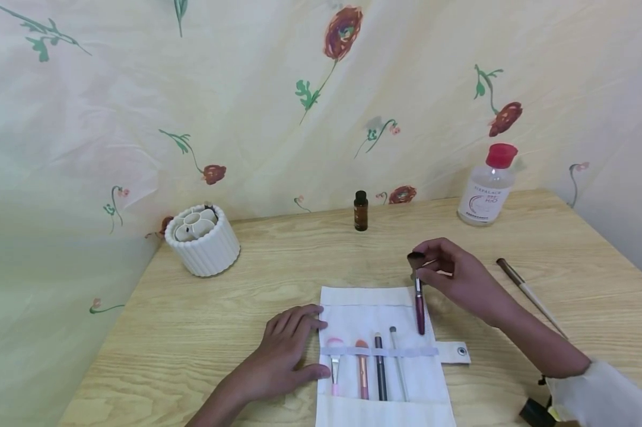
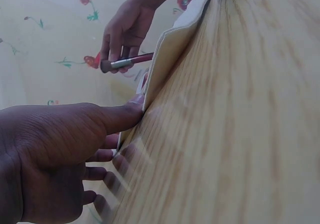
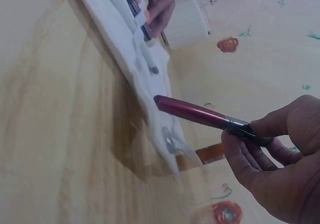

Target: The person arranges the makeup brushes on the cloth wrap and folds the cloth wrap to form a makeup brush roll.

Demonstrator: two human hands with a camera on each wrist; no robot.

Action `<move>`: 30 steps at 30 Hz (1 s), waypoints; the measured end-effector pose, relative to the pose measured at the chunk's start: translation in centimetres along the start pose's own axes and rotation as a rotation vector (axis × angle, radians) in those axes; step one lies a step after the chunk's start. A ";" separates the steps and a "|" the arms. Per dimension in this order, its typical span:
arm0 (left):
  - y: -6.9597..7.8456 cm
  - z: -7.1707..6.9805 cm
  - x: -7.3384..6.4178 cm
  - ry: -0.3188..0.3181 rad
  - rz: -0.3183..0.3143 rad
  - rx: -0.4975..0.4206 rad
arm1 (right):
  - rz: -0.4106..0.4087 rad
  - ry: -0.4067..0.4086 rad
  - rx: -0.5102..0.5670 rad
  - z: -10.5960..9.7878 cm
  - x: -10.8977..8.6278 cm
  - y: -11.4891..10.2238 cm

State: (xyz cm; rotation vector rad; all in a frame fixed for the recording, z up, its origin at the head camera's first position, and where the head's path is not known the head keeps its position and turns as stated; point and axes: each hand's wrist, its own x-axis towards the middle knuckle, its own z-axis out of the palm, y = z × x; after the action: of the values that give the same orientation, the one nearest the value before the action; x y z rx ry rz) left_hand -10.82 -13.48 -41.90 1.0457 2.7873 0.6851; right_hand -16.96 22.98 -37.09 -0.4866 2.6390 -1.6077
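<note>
A white fabric brush roll (image 1: pixel 374 314) lies spread on the table, with several makeup brushes in a row under its lilac elastic band (image 1: pixel 347 351). Over its upper right part, my right hand (image 1: pixel 460 279) pinches a makeup brush (image 1: pixel 419 305) near the bristle end. That brush has dark bristles, a silver collar and a dark red handle (image 3: pixel 192 112) pointing down toward the roll. My left hand (image 1: pixel 280 350) rests at the roll's left edge, fingers fairly straight. In the left wrist view its thumb (image 2: pixel 122 116) touches that edge.
Another brush (image 1: pixel 529 295) lies on the table right of the roll. A ribbed white holder (image 1: pixel 211 249) stands at the back left, a small brown bottle (image 1: pixel 361 212) at the back middle, and a clear bottle with a red cap (image 1: pixel 486 193) at the back right. Behind hangs a flowered cloth (image 1: pixel 267 118).
</note>
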 end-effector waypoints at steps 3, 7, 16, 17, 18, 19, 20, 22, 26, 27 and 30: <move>0.0 0.0 0.0 0.000 -0.001 -0.002 | 0.024 -0.029 0.021 0.6 -0.1 0.0; 0.0 0.0 0.0 -0.001 -0.003 -0.013 | 0.061 -0.061 0.054 1.2 -0.3 0.1; 0.1 -0.1 0.0 -0.002 -0.002 -0.007 | 0.110 -0.142 0.057 1.8 -1.0 0.1; 0.1 -0.1 0.0 -0.001 -0.001 -0.007 | 0.109 -0.155 0.050 1.8 -1.1 0.1; 0.1 -0.1 0.0 0.001 0.000 -0.005 | 0.107 -0.169 0.049 1.9 -1.2 0.2; 0.1 -0.1 0.0 0.003 0.002 -0.004 | 0.105 -0.182 0.044 1.9 -1.2 0.2; 0.1 -0.1 0.0 0.004 0.003 -0.002 | 0.102 -0.194 0.035 1.9 -1.3 0.2; 0.1 0.0 0.0 0.008 0.007 0.000 | 0.094 -0.224 0.020 1.9 -1.5 0.3; 0.1 0.0 0.0 0.005 0.009 -0.002 | 0.078 -0.281 -0.027 1.8 -1.7 0.2; 0.1 0.0 0.0 0.004 0.008 -0.002 | 0.075 -0.297 -0.039 1.7 -1.8 0.3; 0.1 0.0 0.0 0.000 0.005 -0.002 | 0.059 -0.355 -0.077 1.6 -1.9 0.3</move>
State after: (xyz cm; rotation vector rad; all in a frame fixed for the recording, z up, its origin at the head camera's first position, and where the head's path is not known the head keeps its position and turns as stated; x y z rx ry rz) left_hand -10.78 -13.44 -41.85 1.0521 2.7845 0.6886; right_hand -14.99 22.22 -38.43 -0.6246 2.4290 -1.2693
